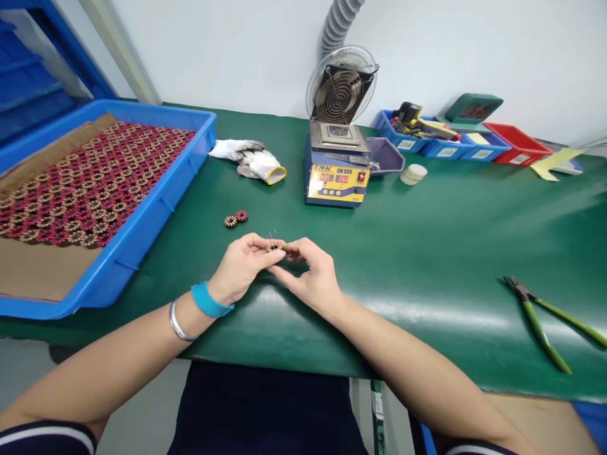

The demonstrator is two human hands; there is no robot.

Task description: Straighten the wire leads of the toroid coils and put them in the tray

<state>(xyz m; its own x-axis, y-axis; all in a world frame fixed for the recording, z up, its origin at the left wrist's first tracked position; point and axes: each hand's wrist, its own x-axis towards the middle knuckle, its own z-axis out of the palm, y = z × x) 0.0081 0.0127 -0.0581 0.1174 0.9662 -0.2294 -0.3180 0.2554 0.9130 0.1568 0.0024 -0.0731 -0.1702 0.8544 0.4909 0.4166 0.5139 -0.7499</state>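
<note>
Between the fingertips of my left hand (241, 264) is a small copper-wound ring coil (274, 248), with thin wire ends sticking up from it. My left fingers and thumb are closed on its left side. My right hand (313, 273) is at the coil's right edge, fingers curled and thumb below; whether it also grips the coil is hard to make out. Two more ring coils lie on the green mat beyond my left hand, a copper one (230, 222) and a red one (241, 216), side by side.
A blue tray (142, 246) full of red and copper coils stands at the left. White gloves (256, 161), a solder pot (337, 170), a round white container (413, 174) and small bins (519, 151) are farther back. Green-handled pliers (535, 316) lie at the right.
</note>
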